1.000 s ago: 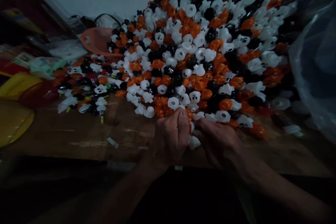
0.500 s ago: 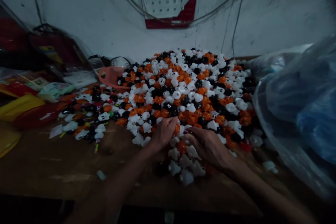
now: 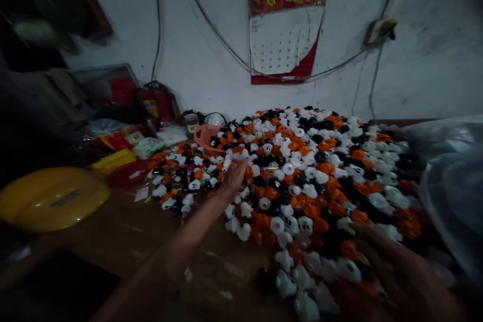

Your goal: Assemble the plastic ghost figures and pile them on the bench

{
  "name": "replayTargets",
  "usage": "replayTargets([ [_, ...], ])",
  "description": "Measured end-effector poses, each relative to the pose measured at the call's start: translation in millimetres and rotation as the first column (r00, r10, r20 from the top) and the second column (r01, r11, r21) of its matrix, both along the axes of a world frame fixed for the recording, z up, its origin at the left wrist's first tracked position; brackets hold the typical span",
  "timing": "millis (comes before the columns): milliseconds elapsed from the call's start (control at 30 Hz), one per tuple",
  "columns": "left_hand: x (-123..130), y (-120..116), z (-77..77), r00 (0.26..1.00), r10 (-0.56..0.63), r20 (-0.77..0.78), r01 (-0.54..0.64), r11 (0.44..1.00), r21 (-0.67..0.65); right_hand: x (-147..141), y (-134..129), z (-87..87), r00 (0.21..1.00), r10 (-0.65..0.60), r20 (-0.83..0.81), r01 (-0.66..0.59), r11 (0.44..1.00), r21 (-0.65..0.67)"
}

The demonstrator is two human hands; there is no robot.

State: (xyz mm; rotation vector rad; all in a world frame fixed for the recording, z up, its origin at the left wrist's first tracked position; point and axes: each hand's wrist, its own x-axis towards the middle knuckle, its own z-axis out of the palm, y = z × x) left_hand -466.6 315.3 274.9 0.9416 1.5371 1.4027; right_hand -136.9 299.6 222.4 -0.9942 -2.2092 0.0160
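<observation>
A large pile of small plastic pieces [image 3: 309, 191] covers the tabletop: white ghost shapes, orange pumpkin shapes and black ones. At the pile's left side, my left hand [image 3: 236, 177] is closed on an orange pumpkin piece [image 3: 249, 172]. A thin purple and yellow tube [image 3: 269, 168] points right from beside it; whether it is joined to that piece I cannot tell. My right hand [image 3: 392, 256], dim and blurred, reaches over the pile's near right part with its fingers apart. An orange piece [image 3: 349, 250] and a white piece [image 3: 347, 269] lie by its fingertips.
A smaller group of pieces with coloured tubes [image 3: 181, 176] lies to the left. Behind it sits a pink basket [image 3: 204, 136]. A yellow lid-like object [image 3: 56, 198] is at far left, clear plastic bags [image 3: 453, 201] at right. A calendar [image 3: 287, 40] hangs on the wall.
The view has swung left and up. My hands, close together before, have parted: the left is at the pile's left side, the right is over its near right part.
</observation>
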Motion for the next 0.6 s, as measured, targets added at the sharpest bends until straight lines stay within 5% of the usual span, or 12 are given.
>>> replayTargets([
  [100,25,-7,0.0,0.995,-0.094,-0.032,0.094,0.995,-0.025,-21,-8,19.4,0.997,-0.073,-0.016,0.075,0.993,0.093],
  [200,64,-18,-6.7,0.978,-0.209,-0.018,0.207,0.975,-0.078,-53,-10,38.2,0.991,0.013,0.133,-0.033,0.988,0.152],
  [300,87,-29,-6.0,0.941,-0.247,-0.232,0.241,0.969,-0.055,-67,-7,39.2,0.969,0.038,0.245,-0.078,0.984,0.160],
  [433,100,-41,4.7,0.728,-0.237,-0.643,0.330,0.943,0.027,-57,-9,34.1,0.959,0.081,0.271,-0.126,0.980,0.152],
  [600,114,-40,6.1,0.575,-0.193,-0.795,0.425,0.901,0.089,-41,-9,41.6,0.933,0.266,0.243,-0.238,0.961,-0.141],
])
